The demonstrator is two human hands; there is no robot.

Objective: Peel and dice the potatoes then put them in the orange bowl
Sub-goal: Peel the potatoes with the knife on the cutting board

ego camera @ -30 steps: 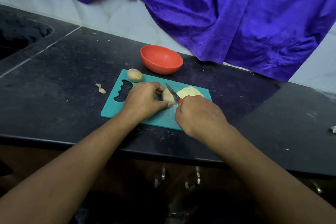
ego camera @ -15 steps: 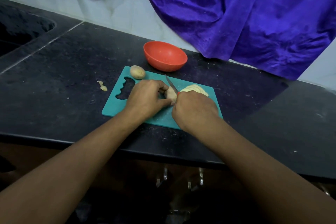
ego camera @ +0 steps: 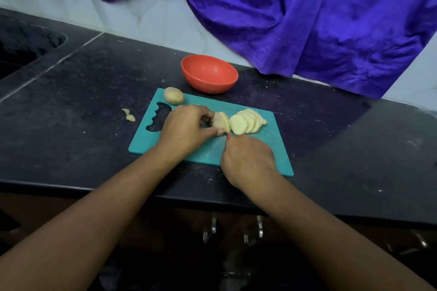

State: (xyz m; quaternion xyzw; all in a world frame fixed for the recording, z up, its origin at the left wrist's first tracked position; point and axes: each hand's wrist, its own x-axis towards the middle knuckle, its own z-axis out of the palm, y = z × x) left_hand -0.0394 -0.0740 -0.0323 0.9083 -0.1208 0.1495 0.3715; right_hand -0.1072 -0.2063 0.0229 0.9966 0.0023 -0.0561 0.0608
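Left hand [ego camera: 186,127]: I see it pinching the pale peeled potato stub [ego camera: 220,120].
Right hand [ego camera: 248,160]: curled round the red-handled knife [ego camera: 228,135].
Risk: I judge the stub short; a slip drives the knife into the holding hand.

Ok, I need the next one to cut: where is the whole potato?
In the head view the whole potato sits on the far left corner of the teal cutting board, just front-left of the orange bowl and apart from it.
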